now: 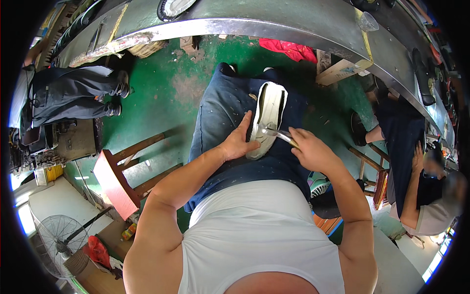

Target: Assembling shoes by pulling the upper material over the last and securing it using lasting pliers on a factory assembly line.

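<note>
White and narrow, here's the shoe, lying lengthwise across the blue-clad lap, black strips running down its long sides, the far end bright and squared-off, the near end rounder, duller, greyish! The left hand grasps its near left edge, thumb over the rounded end, fingers stretched along the side. And the right hand is clenched round a hammer, its shiny metal head over the shoe's middle; contact, I can't tell!
</note>
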Demonstrator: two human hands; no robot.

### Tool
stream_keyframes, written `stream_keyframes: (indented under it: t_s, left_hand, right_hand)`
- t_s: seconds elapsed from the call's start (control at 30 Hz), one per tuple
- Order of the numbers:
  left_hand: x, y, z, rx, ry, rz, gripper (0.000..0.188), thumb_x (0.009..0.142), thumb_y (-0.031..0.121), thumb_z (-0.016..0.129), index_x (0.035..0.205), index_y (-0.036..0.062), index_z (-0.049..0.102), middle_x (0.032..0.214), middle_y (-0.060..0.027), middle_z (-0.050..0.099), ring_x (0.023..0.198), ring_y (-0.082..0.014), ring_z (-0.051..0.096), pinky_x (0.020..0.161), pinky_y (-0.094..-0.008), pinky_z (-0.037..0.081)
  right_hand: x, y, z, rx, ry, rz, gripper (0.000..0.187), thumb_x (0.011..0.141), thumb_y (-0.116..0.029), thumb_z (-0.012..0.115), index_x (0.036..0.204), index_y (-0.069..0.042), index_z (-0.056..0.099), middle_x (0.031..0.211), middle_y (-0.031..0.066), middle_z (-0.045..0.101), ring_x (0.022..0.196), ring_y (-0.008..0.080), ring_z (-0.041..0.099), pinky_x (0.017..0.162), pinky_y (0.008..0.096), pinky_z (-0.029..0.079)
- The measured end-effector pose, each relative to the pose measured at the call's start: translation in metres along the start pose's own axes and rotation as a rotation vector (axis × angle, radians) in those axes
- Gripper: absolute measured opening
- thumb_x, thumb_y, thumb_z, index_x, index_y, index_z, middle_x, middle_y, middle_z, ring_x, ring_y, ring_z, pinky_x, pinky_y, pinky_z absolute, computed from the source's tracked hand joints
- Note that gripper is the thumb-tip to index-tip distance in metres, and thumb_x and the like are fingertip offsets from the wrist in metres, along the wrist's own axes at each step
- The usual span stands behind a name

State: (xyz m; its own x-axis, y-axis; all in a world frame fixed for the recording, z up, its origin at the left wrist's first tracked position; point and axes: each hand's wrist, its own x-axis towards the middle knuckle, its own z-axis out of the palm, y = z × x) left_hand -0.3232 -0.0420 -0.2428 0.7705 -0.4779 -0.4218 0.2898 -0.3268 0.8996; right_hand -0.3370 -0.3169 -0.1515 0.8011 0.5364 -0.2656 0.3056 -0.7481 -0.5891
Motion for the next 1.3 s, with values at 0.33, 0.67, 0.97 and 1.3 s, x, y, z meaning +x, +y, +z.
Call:
stream_keyframes:
  t_s: [0.33,0.67,0.97,1.3]
  left_hand:
    - [0.026,0.0,0.033,-0.274,0.45,-0.104,0.058,0.107,0.033,0.035,0.15,-0.0048,0.032,0.153,-0.0236,0.039,0.143,-0.0314,0.035,0.116,-0.0354,0.028]
    - [0.03,-0.02,0.025,0.408,0.502,0.274,0.051,0.105,0.027,0.038,0.152,0.0054,0.034,0.15,-0.0323,0.035,0.127,-0.0454,0.051,0.107,-0.0425,0.043]
    - [0.027,0.023,-0.009,0.646,0.035,0.076,0.054,0.105,0.033,0.037,0.157,0.0298,0.023,0.152,-0.0414,0.017,0.1,-0.0491,0.065,0.096,-0.0463,0.053]
    - [-0.004,0.003,0.007,0.54,0.286,0.328,0.069,0.097,0.026,0.059,0.156,0.011,0.026,0.151,-0.0342,0.033,0.127,-0.0425,0.054,0.108,-0.0371,0.044]
  right_hand:
    - [0.011,-0.008,0.03,-0.192,0.073,0.059,0.031,0.088,-0.012,0.063,0.113,0.002,0.054,0.093,0.0166,0.064,0.082,0.0357,0.067,0.073,0.0448,0.055]
    - [0.045,0.001,-0.004,-0.31,0.119,0.146,0.044,0.091,-0.014,0.063,0.128,0.006,0.05,0.118,0.0252,0.061,0.108,0.0398,0.061,0.091,0.0447,0.051]
    - [0.044,0.022,-0.035,0.421,-0.288,0.517,0.022,0.094,-0.018,0.062,0.102,0.002,0.059,0.087,0.0223,0.066,0.078,0.0393,0.066,0.07,0.0453,0.053]
    - [0.059,0.024,-0.003,0.091,0.016,0.238,0.036,0.102,-0.034,0.049,0.102,0.002,0.056,0.086,0.0272,0.065,0.083,0.046,0.064,0.074,0.0524,0.049]
